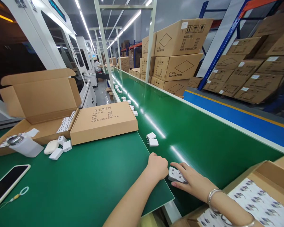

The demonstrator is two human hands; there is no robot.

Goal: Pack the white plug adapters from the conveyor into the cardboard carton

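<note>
My right hand (191, 179) grips several white charger plugs (175, 174) lined up side by side, thumb on the near side and fingers on the far side, low over the green belt. Close beside it, my left hand (157, 165) is curled closed at the table's corner edge; its fingers are turned away, so anything in them is hidden. Two loose white chargers with metal prongs (153, 142) lie on the belt just beyond my left hand. At lower right, an open carton (272, 176) holds rows of small printed white boxes, under my right forearm.
Left on the green table (92, 170) are a closed cardboard box (104, 121), an open one (40, 94), a white container (28, 146), several chargers (56, 154) and a phone (8, 186). More chargers line the green conveyor belt (180, 119). Stacked cartons (177, 66) stand behind.
</note>
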